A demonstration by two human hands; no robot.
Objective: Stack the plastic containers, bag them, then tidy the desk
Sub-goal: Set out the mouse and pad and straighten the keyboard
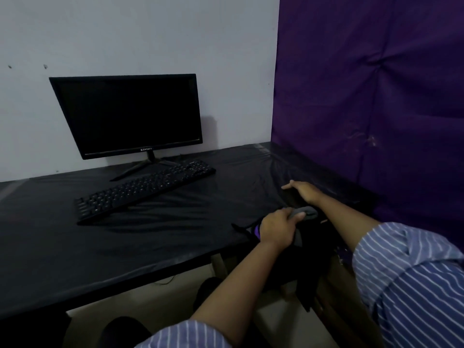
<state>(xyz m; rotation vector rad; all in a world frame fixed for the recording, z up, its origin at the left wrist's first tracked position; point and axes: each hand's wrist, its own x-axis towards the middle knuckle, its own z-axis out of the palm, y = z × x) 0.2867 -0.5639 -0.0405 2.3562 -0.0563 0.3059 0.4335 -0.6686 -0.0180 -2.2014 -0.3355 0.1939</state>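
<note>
At the near right edge of the desk (150, 247), a dark bag (283, 259) hangs partly over the rim, with the left hand (276, 228) curled around its grey handle (305, 212) and the right hand (305, 190) stretched beyond it, fingers straight and relaxed, palm down just above or on the black desk cover; contact cannot be confirmed. No plastic containers are visible on the surface, so they are judged to be already inside the bag, though its interior is too dark to tell. The step in hand appears to be securing or removing the filled bag before tidying. To do it well, keep the grip centred on the handle so the load hangs level, support the underside with the free hand if the stack shifts, and lift clear of the edge rather than dragging, since the loose glossy cover would likely bunch. A strap (241, 228) trailing to the left of the bag could snag. Farther left, a keyboard (143, 189) lies askew in front of a dark monitor (130, 114), likely still to be straightened.
</note>
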